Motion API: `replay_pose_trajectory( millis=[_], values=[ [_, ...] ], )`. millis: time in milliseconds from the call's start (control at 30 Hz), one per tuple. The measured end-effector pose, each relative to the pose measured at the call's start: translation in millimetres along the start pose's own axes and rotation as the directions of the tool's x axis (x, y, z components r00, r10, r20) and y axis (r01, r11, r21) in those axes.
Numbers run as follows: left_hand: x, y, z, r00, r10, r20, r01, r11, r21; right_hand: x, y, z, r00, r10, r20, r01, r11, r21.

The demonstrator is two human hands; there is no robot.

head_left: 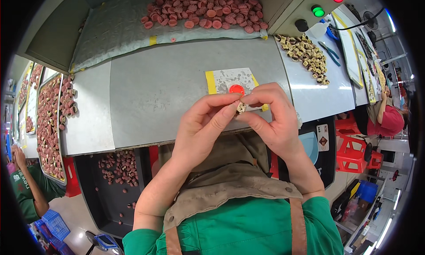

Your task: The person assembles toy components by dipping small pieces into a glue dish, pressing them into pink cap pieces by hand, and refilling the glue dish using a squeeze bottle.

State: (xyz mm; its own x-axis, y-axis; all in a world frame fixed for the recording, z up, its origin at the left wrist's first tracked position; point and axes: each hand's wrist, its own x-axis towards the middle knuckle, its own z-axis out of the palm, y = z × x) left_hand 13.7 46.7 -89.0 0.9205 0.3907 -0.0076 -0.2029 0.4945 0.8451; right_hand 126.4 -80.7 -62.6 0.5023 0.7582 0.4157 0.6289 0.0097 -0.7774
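Between the fingertips of my left hand and my right hand is a small cream-and-dark-brown piece. Both hands pinch it just above the near edge of the table, in front of my apron. The fingers partly cover it, so its full shape is hidden. Right behind it, a round red dish lies on a white spotted sheet with yellow tape along its sides. Similar cream-and-brown pieces lie heaped on the table to the right.
A large pile of pink ridged cups sits at the back. Trays of pinkish pieces stand at left; a black tray holds more below. Pliers lie right, below a control panel. Other people work on both sides.
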Motion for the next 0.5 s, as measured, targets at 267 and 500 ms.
replay_pose_trajectory(
  millis=[267, 500],
  values=[
    [5.0, 7.5, -1.2, 0.982, -0.165, 0.093, 0.171, 0.983, -0.064, 2.8, 10.4, -8.9, 0.976, 0.029, 0.215, -0.068, 0.982, 0.177],
    [15.1, 7.1, -11.6, 0.951, -0.224, 0.215, 0.235, 0.971, -0.029, -0.5, 27.0, 2.0, 0.971, 0.007, 0.238, -0.12, 0.879, 0.462]
  ],
)
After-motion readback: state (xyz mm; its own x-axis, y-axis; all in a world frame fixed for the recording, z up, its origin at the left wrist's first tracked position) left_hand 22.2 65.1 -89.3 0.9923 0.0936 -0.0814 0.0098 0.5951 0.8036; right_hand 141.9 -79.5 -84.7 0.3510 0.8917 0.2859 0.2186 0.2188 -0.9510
